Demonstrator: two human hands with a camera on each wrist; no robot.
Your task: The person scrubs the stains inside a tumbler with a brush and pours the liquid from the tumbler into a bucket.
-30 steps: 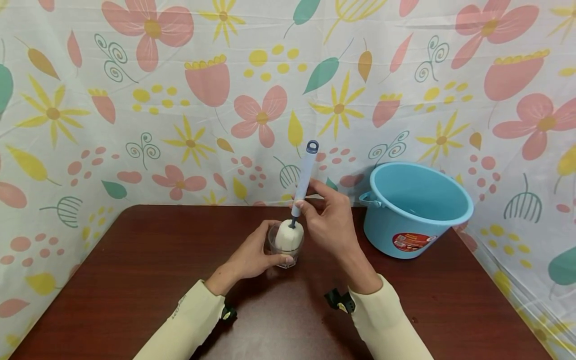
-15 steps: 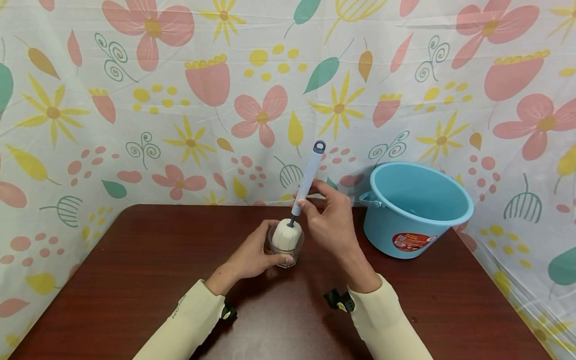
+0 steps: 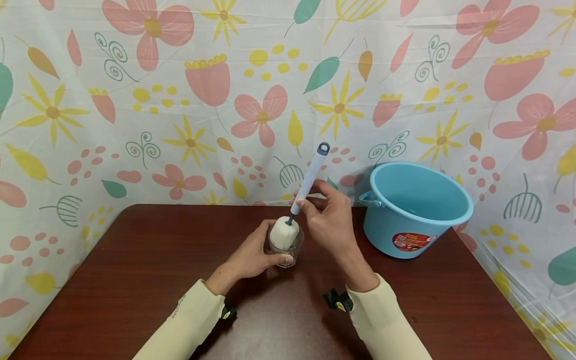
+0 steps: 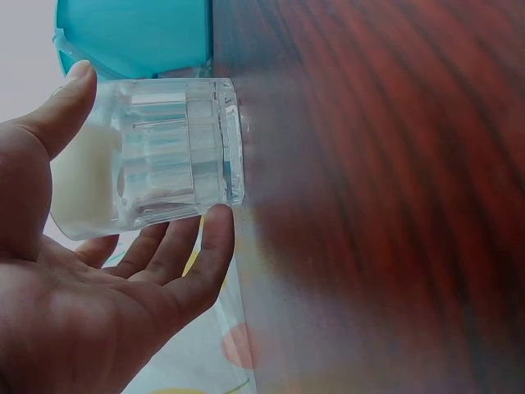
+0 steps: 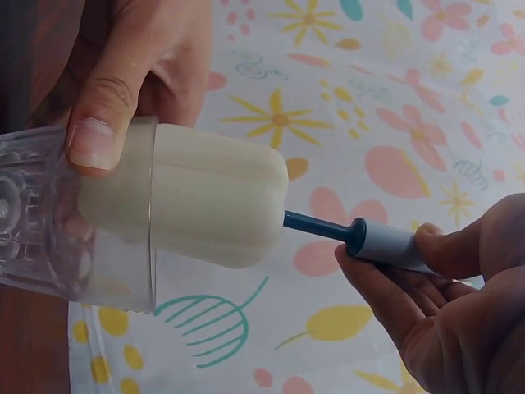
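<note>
My left hand (image 3: 252, 255) grips a clear glass (image 3: 295, 246) that stands on the table, thumb at the front and fingers on the far side. In the left wrist view the base of the glass (image 4: 205, 139) meets the wood. A cup-cleaning brush with a white sponge head (image 3: 282, 234) leans inside the glass, its lower part within the rim and its upper part above. My right hand (image 3: 332, 220) pinches the pale blue handle (image 3: 311, 175), which tilts up to the right and ends in a dark hanging loop. The dark neck (image 5: 316, 225) joins handle and sponge.
A light blue bucket (image 3: 382, 232) with a red label stands at the right rear of the dark wooden table (image 3: 135, 280). A flower-printed cloth (image 3: 270, 65) hangs behind the table and along its sides.
The handle's top has swung to the right, while the sponge head has shifted left and slightly up in the glass. My left hand and the glass stay where they were.
</note>
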